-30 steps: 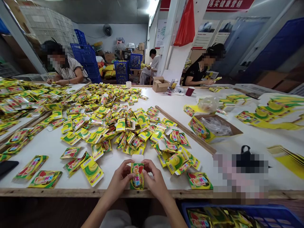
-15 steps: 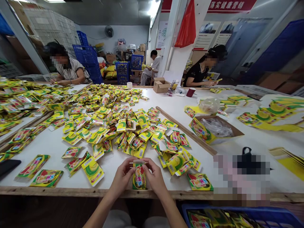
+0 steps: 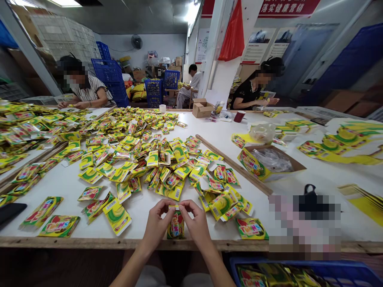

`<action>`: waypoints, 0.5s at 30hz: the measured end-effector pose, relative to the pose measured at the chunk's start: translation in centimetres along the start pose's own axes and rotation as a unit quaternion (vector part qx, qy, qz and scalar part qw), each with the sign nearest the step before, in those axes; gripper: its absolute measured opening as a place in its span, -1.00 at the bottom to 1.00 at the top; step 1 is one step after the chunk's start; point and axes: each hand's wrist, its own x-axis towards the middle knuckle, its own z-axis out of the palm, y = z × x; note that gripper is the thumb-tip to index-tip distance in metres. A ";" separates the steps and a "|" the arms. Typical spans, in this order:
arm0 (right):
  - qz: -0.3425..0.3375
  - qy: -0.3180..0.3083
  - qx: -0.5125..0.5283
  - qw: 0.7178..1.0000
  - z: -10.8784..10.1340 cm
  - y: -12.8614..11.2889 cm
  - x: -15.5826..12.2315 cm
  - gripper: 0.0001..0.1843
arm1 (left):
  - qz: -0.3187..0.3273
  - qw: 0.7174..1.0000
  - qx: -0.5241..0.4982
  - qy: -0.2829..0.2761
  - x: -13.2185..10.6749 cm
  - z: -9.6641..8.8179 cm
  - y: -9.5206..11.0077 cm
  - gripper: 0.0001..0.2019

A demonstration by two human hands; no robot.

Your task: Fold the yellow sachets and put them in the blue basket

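Observation:
Close to the table's front edge, a small yellow-green printed box (image 3: 176,226) stands between my hands. My left hand (image 3: 158,219) pinches its top flap at the left corner, thumb against forefinger. From the other side my right hand (image 3: 193,218) grips the same top end, with the fingertips of both hands almost meeting. The box's lower part shows between my palms. Just beyond my fingers lies a heap of similar small boxes (image 3: 152,157), some with white flaps sticking out. A loose box (image 3: 117,215) rests to the left of my hands, and another box (image 3: 251,229) to the right.
A wooden strip (image 3: 233,164) divides the white table (image 3: 215,131). Right of it stands an open carton (image 3: 269,161) holding clear plastic. Below the front edge is a blue crate (image 3: 299,265) with boxes in it. Co-workers sit at the far side. A black phone-like object (image 3: 12,211) lies far left.
My fingers have come together over the top of the box, and its top end is now folded or covered by my fingertips. The co-worker at right has moved their hands slightly.

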 end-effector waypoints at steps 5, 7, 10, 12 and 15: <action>-0.010 -0.007 -0.003 1.000 0.0 0.1 -0.6 -0.78 | 0.013 1.000 0.008 -0.013 -0.2 -0.3 -0.7 -0.80; -0.018 -0.010 0.011 1.000 0.1 0.5 -1.1 -0.82 | 0.025 0.999 0.007 -0.022 -0.5 -0.6 -1.2 -0.80; -0.029 -0.005 0.026 0.999 0.4 0.9 -1.5 -0.85 | 0.045 0.998 0.018 -0.030 -1.0 -0.9 -1.6 -0.82; -0.031 -0.002 0.028 0.999 0.7 0.8 -1.5 -0.87 | 0.056 0.997 0.029 -0.040 -1.1 -1.0 -1.4 -0.83; -0.054 0.023 0.002 0.998 0.1 -0.1 -2.0 -0.86 | 0.093 0.992 0.071 -0.036 -0.6 -1.1 -0.5 -0.83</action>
